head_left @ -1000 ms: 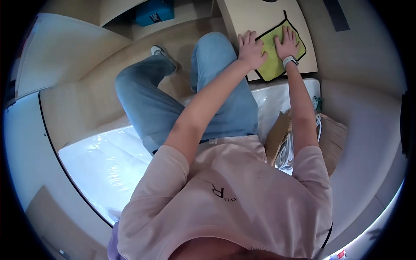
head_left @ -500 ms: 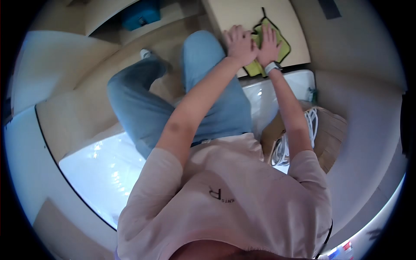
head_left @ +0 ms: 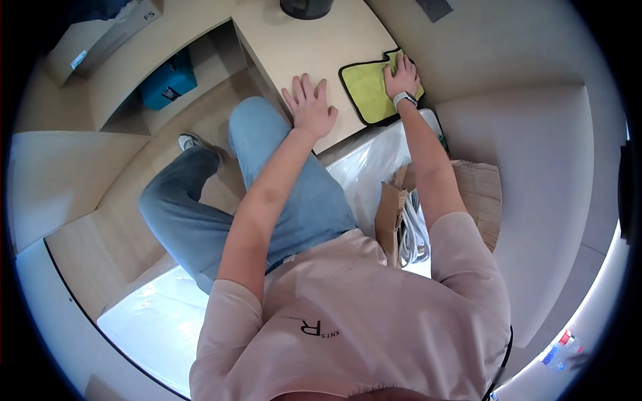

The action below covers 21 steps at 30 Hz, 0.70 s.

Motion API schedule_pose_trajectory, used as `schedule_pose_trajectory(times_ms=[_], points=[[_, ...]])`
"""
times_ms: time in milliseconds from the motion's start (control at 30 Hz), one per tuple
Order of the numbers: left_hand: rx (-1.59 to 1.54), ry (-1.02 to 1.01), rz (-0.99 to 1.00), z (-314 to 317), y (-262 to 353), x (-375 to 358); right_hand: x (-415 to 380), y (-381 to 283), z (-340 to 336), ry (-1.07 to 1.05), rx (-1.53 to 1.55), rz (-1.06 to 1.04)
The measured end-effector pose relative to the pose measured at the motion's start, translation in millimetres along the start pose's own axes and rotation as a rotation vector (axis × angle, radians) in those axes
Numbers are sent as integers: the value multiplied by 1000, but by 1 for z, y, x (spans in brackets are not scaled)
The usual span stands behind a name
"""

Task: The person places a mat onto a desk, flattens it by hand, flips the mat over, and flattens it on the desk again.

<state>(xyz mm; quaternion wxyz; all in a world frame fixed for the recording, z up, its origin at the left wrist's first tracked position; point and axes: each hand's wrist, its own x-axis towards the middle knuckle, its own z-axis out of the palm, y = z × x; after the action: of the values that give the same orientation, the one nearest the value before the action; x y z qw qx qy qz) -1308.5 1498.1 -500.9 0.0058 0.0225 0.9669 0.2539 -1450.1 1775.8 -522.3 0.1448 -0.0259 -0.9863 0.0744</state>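
Observation:
My left hand (head_left: 310, 107) rests palm down on the pale wooden tabletop (head_left: 294, 50), near its left edge, with the fingers spread and nothing in them. To its right, a yellow-green cloth with black edging (head_left: 364, 90) lies mostly flat on the same top. My right hand (head_left: 402, 77) lies on the right side of this cloth, palm down with fingers stretched out, and covers part of it. A wristband with a light strap is on the right wrist.
A dark round container (head_left: 306, 8) stands at the tabletop's far end. On the shelf at left sits a teal case (head_left: 169, 80). Beside my right arm is an open cardboard box (head_left: 388, 214) with white cables (head_left: 414, 234). A wall (head_left: 495, 60) borders the right side.
My left hand has come off the cloth and moved left onto the bare wood. The cloth, folded under both hands before, is now spread flatter. The camera view has shifted.

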Motion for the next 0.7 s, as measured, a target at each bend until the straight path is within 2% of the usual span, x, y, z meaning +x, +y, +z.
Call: schedule_pose_trajectory(times_ms=[333, 700], points=[[-47, 23, -32, -3, 2, 6, 1, -4, -4, 21, 10, 57], [-150, -73, 1, -21, -10, 0, -1, -5, -6, 28, 17, 77]])
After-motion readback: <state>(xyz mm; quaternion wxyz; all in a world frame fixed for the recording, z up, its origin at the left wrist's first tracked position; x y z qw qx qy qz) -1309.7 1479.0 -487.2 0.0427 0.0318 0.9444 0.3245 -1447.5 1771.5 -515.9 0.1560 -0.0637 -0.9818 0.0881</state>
